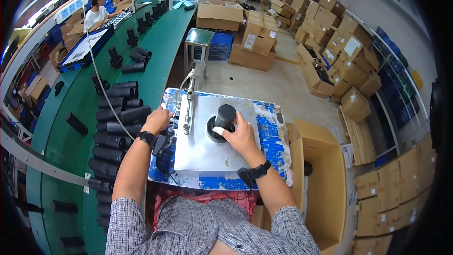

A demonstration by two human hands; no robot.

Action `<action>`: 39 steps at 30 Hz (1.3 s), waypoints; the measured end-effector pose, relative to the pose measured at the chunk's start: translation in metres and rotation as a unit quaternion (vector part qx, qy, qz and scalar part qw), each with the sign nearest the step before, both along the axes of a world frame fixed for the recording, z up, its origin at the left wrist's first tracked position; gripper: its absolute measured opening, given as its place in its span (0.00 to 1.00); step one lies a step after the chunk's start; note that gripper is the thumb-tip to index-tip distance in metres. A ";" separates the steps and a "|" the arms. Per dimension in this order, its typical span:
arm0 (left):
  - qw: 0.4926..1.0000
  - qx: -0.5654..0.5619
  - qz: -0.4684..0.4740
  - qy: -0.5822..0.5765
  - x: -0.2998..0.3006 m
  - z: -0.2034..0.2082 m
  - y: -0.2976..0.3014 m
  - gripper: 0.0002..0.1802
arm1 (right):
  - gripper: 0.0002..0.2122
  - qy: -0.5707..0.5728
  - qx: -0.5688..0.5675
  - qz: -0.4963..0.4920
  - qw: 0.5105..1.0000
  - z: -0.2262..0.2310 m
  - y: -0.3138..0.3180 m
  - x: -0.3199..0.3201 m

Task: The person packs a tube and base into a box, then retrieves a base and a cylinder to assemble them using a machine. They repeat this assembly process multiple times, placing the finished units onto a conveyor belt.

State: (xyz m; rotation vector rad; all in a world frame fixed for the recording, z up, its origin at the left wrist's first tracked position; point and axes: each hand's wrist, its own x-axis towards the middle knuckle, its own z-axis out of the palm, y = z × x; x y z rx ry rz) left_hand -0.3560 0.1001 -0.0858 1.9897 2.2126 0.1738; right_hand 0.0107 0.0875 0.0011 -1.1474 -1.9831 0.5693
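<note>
My right hand [241,136] is wrapped round a black cylinder [226,114] with a ridged side, its thumb covered in something white at the tip. The cylinder stands tilted in a dark round socket [213,134] on top of a silver metal box [200,158]. My left hand [158,121] is closed at the box's left side, beside a small metal air cylinder with fittings [188,111]; what its fingers hold is hidden. The box rests on a worn blue and white table [273,137]. Below my left hand lies a dark object with a cable [163,145].
Along the left runs a green conveyor belt [163,49] carrying many black tubes [111,139]. An open carton [321,184] stands close on the right. Ahead are a metal stool [199,38] and stacked cartons [257,33]. A thin white cable [96,66] hangs over the belt. Other people work beyond it.
</note>
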 end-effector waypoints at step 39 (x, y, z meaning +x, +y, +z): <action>0.892 0.261 0.290 0.229 -0.458 0.027 -0.292 0.28 | 0.15 0.100 -0.012 -0.168 0.981 -0.001 -0.097 0.167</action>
